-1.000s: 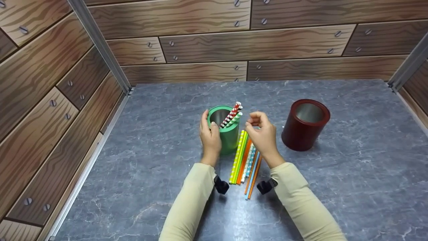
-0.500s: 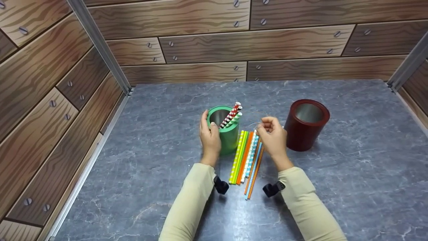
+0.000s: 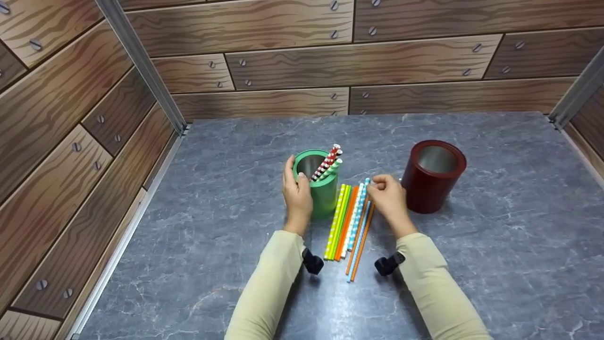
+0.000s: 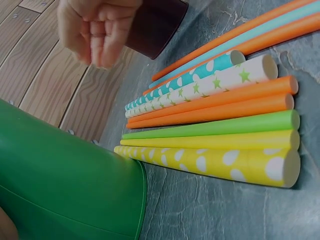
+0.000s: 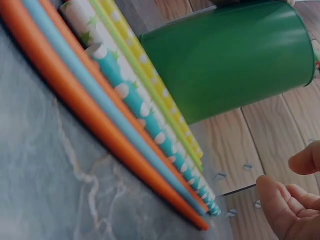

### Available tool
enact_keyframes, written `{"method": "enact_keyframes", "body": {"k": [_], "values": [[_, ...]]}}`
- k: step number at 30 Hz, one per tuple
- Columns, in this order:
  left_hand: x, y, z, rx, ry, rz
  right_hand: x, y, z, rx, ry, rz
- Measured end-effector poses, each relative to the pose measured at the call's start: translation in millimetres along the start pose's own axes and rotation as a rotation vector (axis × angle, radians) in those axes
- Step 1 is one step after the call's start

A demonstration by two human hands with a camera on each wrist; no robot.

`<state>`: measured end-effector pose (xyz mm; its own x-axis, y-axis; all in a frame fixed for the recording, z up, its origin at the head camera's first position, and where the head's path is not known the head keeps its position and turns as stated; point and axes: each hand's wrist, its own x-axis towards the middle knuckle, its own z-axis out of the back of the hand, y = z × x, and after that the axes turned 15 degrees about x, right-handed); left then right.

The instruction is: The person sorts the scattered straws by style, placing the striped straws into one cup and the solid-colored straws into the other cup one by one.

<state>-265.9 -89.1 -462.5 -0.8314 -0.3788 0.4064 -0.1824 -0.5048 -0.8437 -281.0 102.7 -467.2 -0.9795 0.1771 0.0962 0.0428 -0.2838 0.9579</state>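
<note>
My left hand [image 3: 298, 200] grips the green cup [image 3: 323, 200], thumb at the rim and fingers along its left side. Several paper straws, patterned red, black and green with white [image 3: 329, 163], lean in this upright cup. On the table to its right lies a row of straws: yellow with white dots [image 4: 230, 159], green, orange, white with stars, blue with white dots [image 5: 132, 95] and thin ones [image 5: 115, 120]. My right hand [image 3: 388, 196] is by their far ends, fingers bent. In the right wrist view a gap shows between thumb and fingertips, with nothing held.
A dark red cup [image 3: 427, 189] stands upright just beyond my right hand. Wood-patterned walls [image 3: 292, 66] border the grey marbled table [image 3: 212, 189] at the back and sides. Each wrist carries a small black camera [image 3: 389, 264].
My right hand has moved from beside the green cup rightward and toward me, to the straws' far ends. A few thin straws shifted slightly right. The left hand stayed on the green cup.
</note>
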Motion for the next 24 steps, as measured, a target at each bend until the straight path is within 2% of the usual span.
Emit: {"method": "enact_keyframes", "body": {"k": [10, 17, 24], "values": [[1.0, 0.2, -0.1, 0.012, -0.025, -0.004, 12.9, -13.7, -3.7, -0.122, 0.105, -0.087], [2.8, -1.9, 1.1, 0.011, -0.032, -0.015, 18.2, -20.6, -8.6, -0.168, 0.186, -0.155], [1.7, -0.6, -0.3, 0.005, -0.027, -0.015, 25.8, -24.5, -9.9, -0.201, 0.196, -0.176]]}}
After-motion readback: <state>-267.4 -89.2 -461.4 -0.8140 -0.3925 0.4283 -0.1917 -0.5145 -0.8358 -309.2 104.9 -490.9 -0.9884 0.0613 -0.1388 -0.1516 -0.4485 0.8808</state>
